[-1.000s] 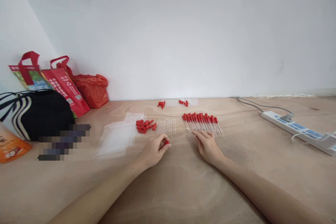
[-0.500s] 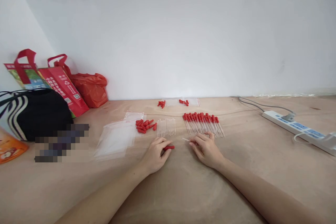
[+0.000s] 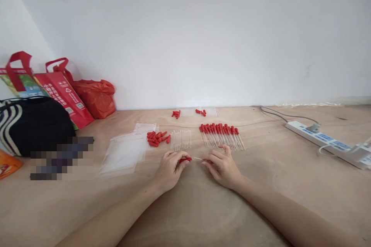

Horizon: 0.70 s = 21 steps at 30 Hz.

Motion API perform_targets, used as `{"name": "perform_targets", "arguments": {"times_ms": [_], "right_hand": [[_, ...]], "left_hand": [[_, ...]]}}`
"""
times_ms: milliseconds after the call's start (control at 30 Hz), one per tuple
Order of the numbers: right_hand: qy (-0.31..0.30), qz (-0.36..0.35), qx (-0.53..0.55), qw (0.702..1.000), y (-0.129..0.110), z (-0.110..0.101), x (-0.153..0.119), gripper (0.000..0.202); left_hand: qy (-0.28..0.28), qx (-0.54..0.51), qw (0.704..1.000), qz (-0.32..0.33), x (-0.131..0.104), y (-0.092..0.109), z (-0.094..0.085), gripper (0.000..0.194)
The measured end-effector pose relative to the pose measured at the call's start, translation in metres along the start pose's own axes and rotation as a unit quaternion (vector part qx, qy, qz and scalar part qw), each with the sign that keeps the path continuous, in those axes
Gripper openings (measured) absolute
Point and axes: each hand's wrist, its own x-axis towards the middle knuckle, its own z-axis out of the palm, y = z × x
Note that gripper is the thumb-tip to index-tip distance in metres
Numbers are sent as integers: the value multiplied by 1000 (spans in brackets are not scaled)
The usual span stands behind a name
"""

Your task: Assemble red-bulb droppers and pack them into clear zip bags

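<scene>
"What's held?"

"At the desk point(image 3: 185, 212), the left hand point(image 3: 169, 170) pinches a red cap point(image 3: 186, 159) in its fingers; just apart, a thin clear tube point(image 3: 198, 158) is gripped in the fingers of the right hand point(image 3: 222, 166)."

"The risk?"

"A loose pinch could drop the tube; a stray knuckle could scatter the capped tubes point(image 3: 220, 129) just beyond the right hand."
</scene>
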Motion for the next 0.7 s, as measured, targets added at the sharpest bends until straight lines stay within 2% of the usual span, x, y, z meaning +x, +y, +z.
{"name": "perform_targets", "arguments": {"times_ms": [333,433,700], "right_hand": [[-16,-34,18,999,3,4,0,19],[-4,-53,37,998,4,7,0,18],[8,-104,31,994,7,5,0,17]], "left_hand": [[-9,-14,1000,12,0,3,-1,18],[-8,-23,1000,18,-2,4,0,18],[-4,3,997,75,-5,4,1,16]]}}
